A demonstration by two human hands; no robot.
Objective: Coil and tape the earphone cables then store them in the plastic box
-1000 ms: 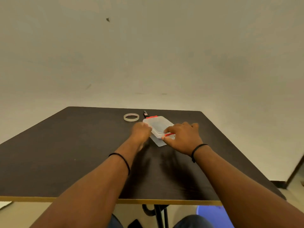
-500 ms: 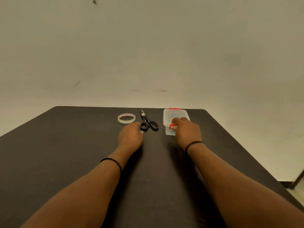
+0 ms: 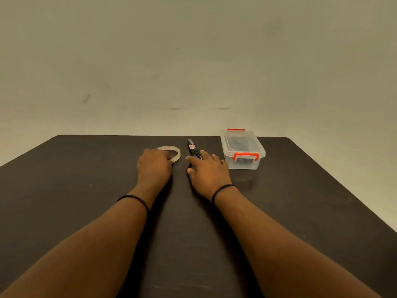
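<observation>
Dark-brown wood grain covers the tabletop [image 3: 86,190], the largest thing in view, with a plain beige wall [image 3: 193,61] rising behind its far edge, marked by a few faint scuffs.

Toward the far right corner stands the clear plastic box [image 3: 242,150], lid on and both orange latches [image 3: 246,155] folded down. A second ago it lay near the middle of the far edge with both hands on its lid; half a second ago the right hand alone was at its near latch. Now it stands by itself and both hands have left it. Something dark shows through its wall, probably the coiled earphones, though I cannot tell for sure. To my judgement the storing is finished and what remains is tidying the tools.

Both forearms, each with a thin black wristband [image 3: 222,190], reach out from the near edge. The right hand [image 3: 209,171] lies over the handles of the black scissors [image 3: 193,150], fingers fairly straight, touching rather than clearly gripping. The left hand [image 3: 154,166] sits at the near rim of the clear tape roll [image 3: 171,152], fingers curled downward; whether it pinches the roll is hidden.
</observation>
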